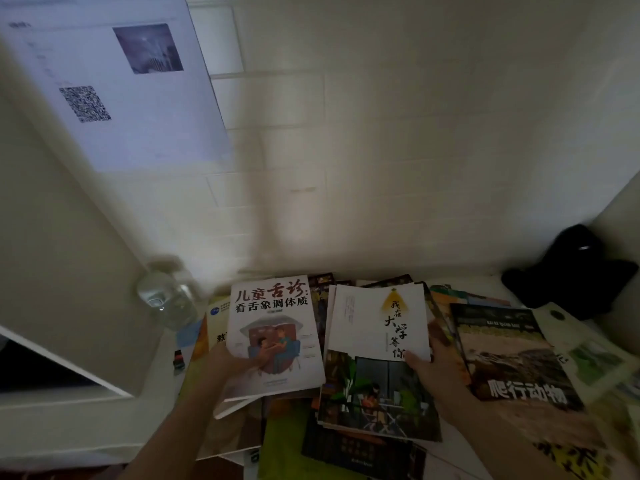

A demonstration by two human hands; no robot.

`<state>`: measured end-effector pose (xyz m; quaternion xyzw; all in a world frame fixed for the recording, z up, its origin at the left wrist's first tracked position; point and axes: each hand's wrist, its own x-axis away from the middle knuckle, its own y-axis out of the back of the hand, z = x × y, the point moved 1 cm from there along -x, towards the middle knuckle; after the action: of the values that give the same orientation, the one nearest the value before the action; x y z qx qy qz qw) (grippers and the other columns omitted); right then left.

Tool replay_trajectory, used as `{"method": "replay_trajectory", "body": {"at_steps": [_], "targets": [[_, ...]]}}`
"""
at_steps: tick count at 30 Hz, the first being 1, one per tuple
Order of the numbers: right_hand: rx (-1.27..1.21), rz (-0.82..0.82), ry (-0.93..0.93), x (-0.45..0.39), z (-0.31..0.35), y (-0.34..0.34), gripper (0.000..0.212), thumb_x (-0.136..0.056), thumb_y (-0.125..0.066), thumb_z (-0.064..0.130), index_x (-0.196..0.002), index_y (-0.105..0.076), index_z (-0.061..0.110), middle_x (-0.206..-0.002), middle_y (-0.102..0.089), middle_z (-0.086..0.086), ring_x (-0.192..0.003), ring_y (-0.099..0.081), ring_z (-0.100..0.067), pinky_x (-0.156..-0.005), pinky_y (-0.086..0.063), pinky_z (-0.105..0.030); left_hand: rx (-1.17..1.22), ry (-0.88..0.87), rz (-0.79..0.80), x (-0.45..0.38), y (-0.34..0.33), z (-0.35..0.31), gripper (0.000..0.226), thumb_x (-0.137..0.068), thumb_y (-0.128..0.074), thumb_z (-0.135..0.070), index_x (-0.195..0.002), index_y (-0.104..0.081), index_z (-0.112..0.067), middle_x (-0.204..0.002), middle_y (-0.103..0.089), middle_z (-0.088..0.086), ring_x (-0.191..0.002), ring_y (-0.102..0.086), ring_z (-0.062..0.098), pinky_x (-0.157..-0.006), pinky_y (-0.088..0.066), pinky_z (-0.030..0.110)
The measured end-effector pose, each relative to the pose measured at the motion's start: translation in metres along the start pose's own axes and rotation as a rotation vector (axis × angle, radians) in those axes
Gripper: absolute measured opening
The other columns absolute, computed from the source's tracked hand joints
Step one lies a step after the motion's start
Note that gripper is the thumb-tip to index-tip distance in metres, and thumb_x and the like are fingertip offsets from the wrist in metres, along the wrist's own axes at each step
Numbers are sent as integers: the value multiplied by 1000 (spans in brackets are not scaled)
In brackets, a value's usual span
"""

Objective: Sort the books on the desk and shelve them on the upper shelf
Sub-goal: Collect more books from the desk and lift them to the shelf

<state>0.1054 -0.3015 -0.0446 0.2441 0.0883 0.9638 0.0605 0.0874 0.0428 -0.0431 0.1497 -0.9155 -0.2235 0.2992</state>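
Many books lie spread and overlapping on the white desk [162,403]. My left hand [230,363] grips the left edge of a white book with red and black title characters [277,337], lifted slightly off the pile. My right hand [433,362] holds the right edge of a white-and-green book with a lamp on its cover [377,358], thumb on the cover. A dark reptile book [509,355] lies just to the right of that hand. The upper shelf is not in view.
A clear glass jar [166,296] stands at the back left beside a white side panel [69,271]. A sheet with a QR code [114,88] hangs at upper left. A black cloth object [571,271] sits in the back right corner. The tiled wall is behind.
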Motion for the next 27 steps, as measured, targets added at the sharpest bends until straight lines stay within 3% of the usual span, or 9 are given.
{"method": "replay_trajectory", "body": {"at_steps": [2, 5, 8, 12, 16, 18, 20, 23, 27], "targets": [[7, -10, -5, 0, -1, 3, 52, -92, -63, 8, -140, -46, 14, -127, -59, -9, -103, -56, -23, -88, -50, -34, 114, -62, -19, 6, 1, 3, 50, -73, -83, -21, -113, -59, -4, -107, -66, 13, -89, -65, 27, -71, -55, 37], [-39, -8, -53, 1, -3, 4, 45, -93, -62, 10, -136, -50, 14, -124, -61, -9, -102, -56, -22, -88, -48, -34, 194, -176, -25, 17, 9, 6, 63, -68, -72, -54, -122, -54, -28, -114, -66, 7, -92, -68, 25, -75, -58, 46], [-98, -21, -75, 1, -3, 4, 36, -99, -54, 18, -134, -51, 13, -129, -59, -9, -105, -53, -22, -92, -45, -35, 336, -233, 4, 33, 20, 8, 37, -70, -72, -50, -105, -58, -51, -116, -66, 6, -97, -68, 31, -80, -56, 56], [-240, -23, -178, -1, 1, 7, 33, -99, -44, 47, -119, -52, 23, -118, -57, -3, -113, -52, -24, -103, -42, -39, 573, -244, 206, 69, -7, -24, 35, -85, -71, -29, -117, -58, -31, -110, -71, 9, -95, -70, 34, -79, -56, 56], [-470, 106, -275, -12, -9, 15, 66, -82, -46, 78, -122, -64, 29, -122, -68, -8, -112, -63, -33, -101, -47, -54, 543, -191, 361, 98, -77, -60, 32, -89, -64, -23, -119, -52, -29, -106, -72, 5, -91, -71, 30, -76, -59, 50], [-514, 201, -281, -10, -12, 18, 60, -89, -43, 71, -122, -66, 27, -121, -68, -11, -113, -63, -38, -100, -46, -58, 383, -153, 362, 93, -109, -54, 39, -91, -62, -29, -127, -47, -27, -108, -67, -2, -92, -70, 23, -76, -60, 39], [-437, 225, -250, -11, -16, 18, 42, -91, -57, 50, -122, -66, 22, -115, -71, -12, -106, -66, -37, -96, -49, -60, 204, -122, 300, 87, -132, -39, 47, -89, -64, -37, -131, -45, -23, -104, -62, -12, -92, -65, 11, -73, -57, 27], [-279, 185, -143, -10, -25, 18, 43, -83, -74, 20, -125, -63, 21, -106, -74, -6, -94, -71, -31, -82, -57, -56, 11, -262, 130, 83, -137, -28, 49, -81, -72, -43, -123, -54, -26, -100, -63, -13, -86, -63, 3, -70, -55, 19], [-259, 223, -123, -6, -27, 18, 39, -78, -74, 25, -115, -64, 32, -114, -72, -4, -101, -69, -29, -85, -56, -55, -161, -374, -23, 79, -130, -22, 46, -80, -76, -34, -122, -60, -25, -109, -49, -6, -91, -57, 12, -82, -54, 24]]}}
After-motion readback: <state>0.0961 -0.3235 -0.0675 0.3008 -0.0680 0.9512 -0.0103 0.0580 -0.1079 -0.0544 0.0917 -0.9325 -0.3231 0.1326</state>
